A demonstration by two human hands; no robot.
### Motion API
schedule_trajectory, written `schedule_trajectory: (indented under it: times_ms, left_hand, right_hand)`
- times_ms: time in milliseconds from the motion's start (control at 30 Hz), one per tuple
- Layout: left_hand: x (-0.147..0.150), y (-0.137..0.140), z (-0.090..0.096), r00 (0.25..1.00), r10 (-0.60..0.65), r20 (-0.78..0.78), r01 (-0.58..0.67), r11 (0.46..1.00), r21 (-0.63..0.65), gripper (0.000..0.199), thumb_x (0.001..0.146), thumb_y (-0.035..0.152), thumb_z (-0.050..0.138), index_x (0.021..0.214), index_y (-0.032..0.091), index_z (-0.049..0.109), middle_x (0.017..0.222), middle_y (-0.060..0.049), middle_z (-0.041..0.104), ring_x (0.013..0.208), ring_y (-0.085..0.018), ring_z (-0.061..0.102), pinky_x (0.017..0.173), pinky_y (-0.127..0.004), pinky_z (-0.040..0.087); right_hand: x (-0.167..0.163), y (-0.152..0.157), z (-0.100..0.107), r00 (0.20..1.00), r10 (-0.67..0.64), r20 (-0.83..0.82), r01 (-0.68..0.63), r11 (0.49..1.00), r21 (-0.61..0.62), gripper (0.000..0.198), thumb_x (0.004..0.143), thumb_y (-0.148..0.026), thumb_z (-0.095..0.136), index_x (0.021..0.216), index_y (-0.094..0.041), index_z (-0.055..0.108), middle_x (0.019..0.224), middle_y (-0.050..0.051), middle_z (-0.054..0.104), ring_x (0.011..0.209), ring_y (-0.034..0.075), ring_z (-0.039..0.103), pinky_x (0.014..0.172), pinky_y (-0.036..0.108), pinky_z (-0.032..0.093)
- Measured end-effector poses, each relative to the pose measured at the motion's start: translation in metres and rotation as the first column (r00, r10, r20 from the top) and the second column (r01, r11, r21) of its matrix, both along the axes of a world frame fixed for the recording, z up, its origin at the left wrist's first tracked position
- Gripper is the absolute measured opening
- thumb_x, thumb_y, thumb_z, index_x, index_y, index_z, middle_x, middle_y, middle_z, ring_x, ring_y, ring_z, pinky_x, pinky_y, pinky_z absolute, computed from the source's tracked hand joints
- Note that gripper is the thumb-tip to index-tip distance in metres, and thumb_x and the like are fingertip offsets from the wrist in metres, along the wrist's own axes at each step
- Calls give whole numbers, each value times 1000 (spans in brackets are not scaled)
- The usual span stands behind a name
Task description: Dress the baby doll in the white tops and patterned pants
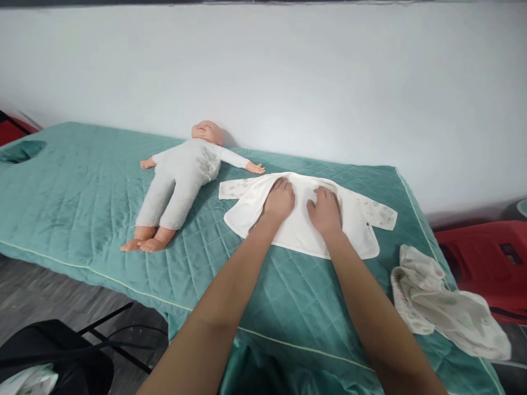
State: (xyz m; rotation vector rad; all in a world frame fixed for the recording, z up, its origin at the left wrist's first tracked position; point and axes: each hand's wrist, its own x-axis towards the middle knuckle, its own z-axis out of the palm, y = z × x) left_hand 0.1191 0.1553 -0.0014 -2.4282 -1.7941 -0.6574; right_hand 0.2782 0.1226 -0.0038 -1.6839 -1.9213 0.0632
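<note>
A small white baby shirt with patterned sleeves lies spread on the green quilted cover, its front panels parted. My left hand rests on the inner side of the left panel, fingers lying on the cloth. On the right panel lies my right hand, its thumb apart from the fingers. Neither hand visibly pinches the fabric. Left of the shirt, a baby doll lies on its back, arms out, with a grey worn patch on its white cloth body. One doll hand is close to the shirt's left sleeve.
The green quilted cover drapes a bed against a white wall. Crumpled pale baby pants lie at its right edge. A face hole is at the far left. Red plastic objects stand at right; a black chair stands lower left.
</note>
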Motion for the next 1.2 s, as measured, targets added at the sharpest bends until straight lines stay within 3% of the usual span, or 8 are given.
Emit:
schedule_trajectory:
  times_ms: [167, 267, 533, 733, 967, 1200]
  left_hand:
    - [0, -1, 0, 996, -85, -26, 83, 995, -63, 47, 103, 28, 31, 136, 8, 58, 150, -16, 54, 145, -23, 45, 124, -41, 31]
    - [1, -2, 1, 996, -84, -33, 80, 992, -100, 52, 103, 30, 28, 142, 7, 53, 156, -16, 47, 149, -24, 39, 125, -40, 29]
    - [2, -4, 3, 999, -47, -27, 42, 983, -181, 56, 103, 33, 22, 151, 12, 44, 163, -10, 35, 155, -23, 28, 128, -49, 21]
    - [3, -7, 2, 1000, -13, -14, 10, 980, -199, 57, 103, 34, 22, 152, 14, 43, 165, -5, 33, 156, -27, 24, 127, -52, 25]
    - [6, -9, 3, 1000, 23, -5, -24, 977, -212, 57, 103, 35, 25, 152, 15, 44, 165, -5, 34, 156, -31, 23, 127, -54, 26]
    - [7, -10, 4, 998, 59, 0, -57, 974, -219, 56, 103, 36, 26, 152, 17, 44, 165, -6, 33, 155, -33, 23, 127, -53, 26]
  right_hand:
    - [-5, -3, 3, 974, 190, 122, -181, 980, -85, 46, 98, -28, 45, 137, -6, 54, 154, 21, 44, 142, 33, 41, 119, 47, 34]
    - [-7, -6, 5, 959, 224, 175, -200, 969, -143, 50, 102, -32, 39, 144, -6, 50, 158, 19, 41, 148, 31, 35, 121, 46, 30]
    - [-12, -8, 8, 952, 123, 280, -51, 966, -254, 60, 104, -41, 33, 155, -9, 38, 165, 16, 27, 153, 38, 21, 122, 52, 23]
    - [-14, -10, 9, 953, 79, 294, 8, 959, -282, 61, 105, -46, 30, 158, -15, 34, 168, 12, 22, 153, 41, 17, 122, 58, 19]
    - [-14, -11, 7, 953, 20, 304, 62, 964, -257, 64, 104, -48, 34, 157, -12, 37, 165, 23, 23, 152, 45, 20, 118, 58, 24]
    - [-13, -10, 5, 951, 20, 309, 66, 963, -263, 65, 104, -49, 32, 157, -11, 35, 165, 24, 22, 153, 43, 19, 119, 57, 24]
